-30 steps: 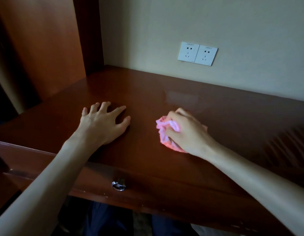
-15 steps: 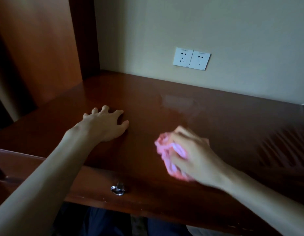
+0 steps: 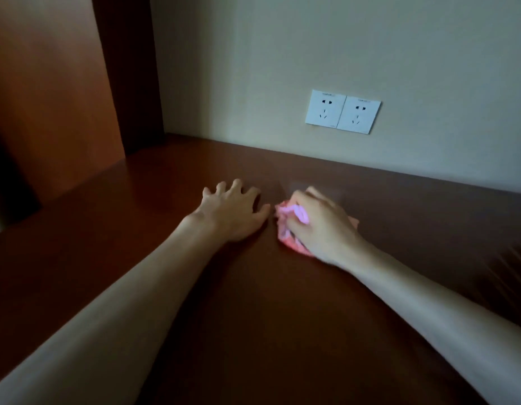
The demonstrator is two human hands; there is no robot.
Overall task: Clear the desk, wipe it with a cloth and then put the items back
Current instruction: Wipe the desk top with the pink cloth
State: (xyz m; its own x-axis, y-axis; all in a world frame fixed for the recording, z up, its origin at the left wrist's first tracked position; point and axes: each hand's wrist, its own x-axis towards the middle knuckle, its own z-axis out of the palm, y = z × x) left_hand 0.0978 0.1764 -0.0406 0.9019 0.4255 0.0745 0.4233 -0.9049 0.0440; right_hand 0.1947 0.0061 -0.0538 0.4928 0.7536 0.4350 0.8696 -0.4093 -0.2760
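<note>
Stage: wipe in progress, approx. mid-task. Right hand fingers curl round pink cloth, pressing it on bench mid-area toward rear edge; left hand fingers spread flat just beside it. No items visible on bench, so clearing looks done; remaining wipe and putting items back pending.

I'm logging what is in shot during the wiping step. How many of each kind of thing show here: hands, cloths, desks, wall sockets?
Hands: 2, the left hand resting on the desk, the right hand gripping the cloth
Cloths: 1, the pink cloth
Desks: 1, the brown desk
Wall sockets: 2, the left socket and the right socket
Total: 6
</note>
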